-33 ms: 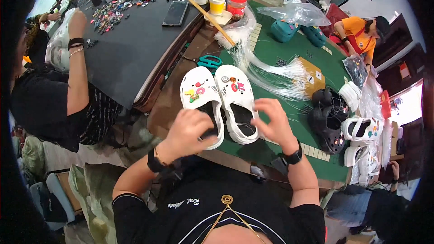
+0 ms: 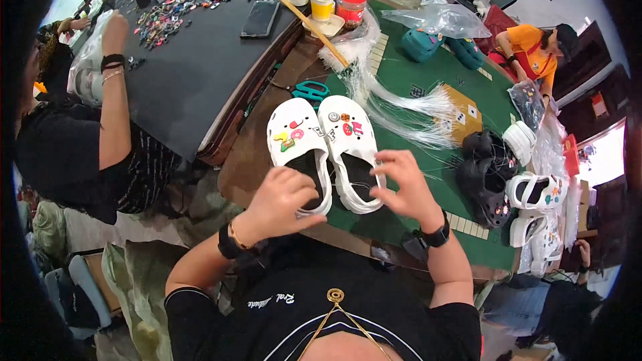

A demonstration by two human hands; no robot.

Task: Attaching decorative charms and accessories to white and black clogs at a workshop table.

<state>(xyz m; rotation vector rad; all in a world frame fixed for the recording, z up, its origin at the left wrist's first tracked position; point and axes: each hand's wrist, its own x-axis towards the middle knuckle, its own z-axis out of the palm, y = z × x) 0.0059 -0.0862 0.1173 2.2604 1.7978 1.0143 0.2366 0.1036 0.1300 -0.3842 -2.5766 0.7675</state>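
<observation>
A pair of white clogs stands side by side before me, toes pointing away, with black insoles. Colourful charms dot the uppers of the left clog (image 2: 279,120) and the right clog (image 2: 348,119). My left hand (image 2: 277,204) hovers at the left clog's heel, fingers loosely curved and thumb apart, covering part of its outer side. At the right clog's outer rim is my right hand (image 2: 406,184), open with thumb and fingers spread. Whether its fingertips touch the rim cannot be made out. Neither hand grips anything visible. Just beyond the toes lie teal-handled scissors (image 2: 311,91).
White strands (image 2: 401,110) and a wooden stick (image 2: 301,20) lie beyond the clogs. Black clogs (image 2: 485,177) and white clogs (image 2: 535,190) stand to the right. Many loose charms (image 2: 160,23) cover the dark table. A person in orange (image 2: 531,47) sits far right; another person's arm (image 2: 117,107) is left.
My left hand has shifted slightly, its fingers drawn a little back from the clog's opening. My right hand has dropped marginally. The clogs stay in place.
</observation>
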